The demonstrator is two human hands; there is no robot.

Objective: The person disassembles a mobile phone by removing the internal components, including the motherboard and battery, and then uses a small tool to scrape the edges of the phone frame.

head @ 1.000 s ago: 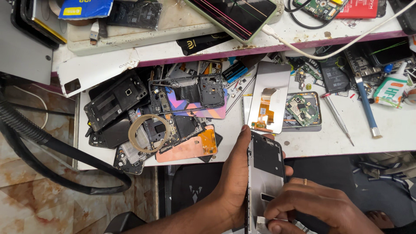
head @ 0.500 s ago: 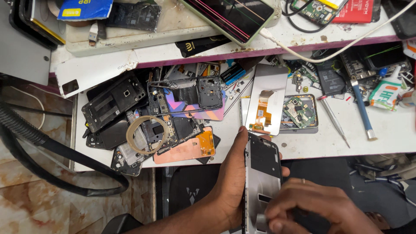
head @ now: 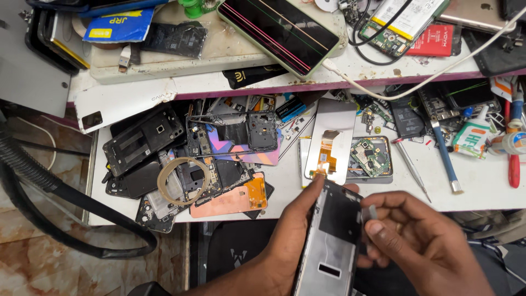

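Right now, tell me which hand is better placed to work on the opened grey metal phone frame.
Right, probably. The left hand grips the grey phone frame along its edge, steadying it. The right hand is beside the frame, pinching a small grey piece at its rim.

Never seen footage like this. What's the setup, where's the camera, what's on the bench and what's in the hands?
No machine here: a person works with two bare hands. The single picture comes from a camera worn on the head, looking down at a white workbench.

The left hand grips an opened phone frame from its left side, holding it just in front of the bench edge. The right hand pinches a small grey part at the frame's right edge; what it is cannot be told.

On the bench lie a heap of dismantled phone backs and frames, a display panel with an orange flex cable, a green circuit board, a blue-handled tool and tweezers. A shelf behind holds a phone with a streaked screen.
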